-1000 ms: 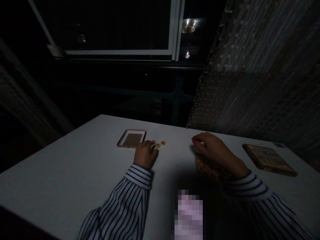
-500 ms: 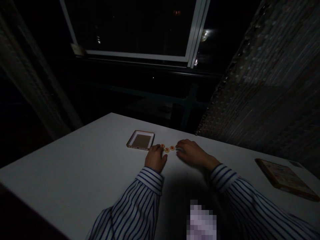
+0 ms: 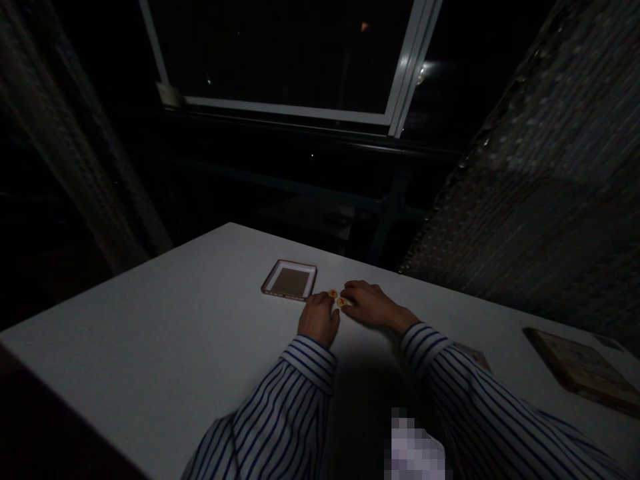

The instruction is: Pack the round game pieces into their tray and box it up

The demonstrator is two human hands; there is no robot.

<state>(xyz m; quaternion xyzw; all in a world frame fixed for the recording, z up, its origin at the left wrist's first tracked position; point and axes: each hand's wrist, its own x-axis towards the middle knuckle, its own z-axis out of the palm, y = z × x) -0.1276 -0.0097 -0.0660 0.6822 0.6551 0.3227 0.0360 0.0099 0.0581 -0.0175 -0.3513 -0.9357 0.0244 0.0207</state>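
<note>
Small round yellow discs with red marks (image 3: 338, 298) lie on a white table (image 3: 150, 347), partly covered by my fingers. My left hand (image 3: 319, 319) rests curled at their left side, fingertips on one disc. My right hand (image 3: 367, 304) lies at their right, fingers bent and touching a disc. Just left of the discs sits a shallow square tray (image 3: 289, 281) with a brown bottom and a light rim. Both arms wear blue-striped sleeves. The room is very dark.
A flat printed box lid (image 3: 585, 368) lies at the table's right edge. Another flat piece (image 3: 473, 355) shows beside my right sleeve. A dark window (image 3: 280, 60) and a railing stand beyond the table. A textured curtain (image 3: 550, 200) hangs on the right.
My right hand moved from a flat piece on the right over to the discs and now touches them. The left hand stayed by the discs. The camera shifted left.
</note>
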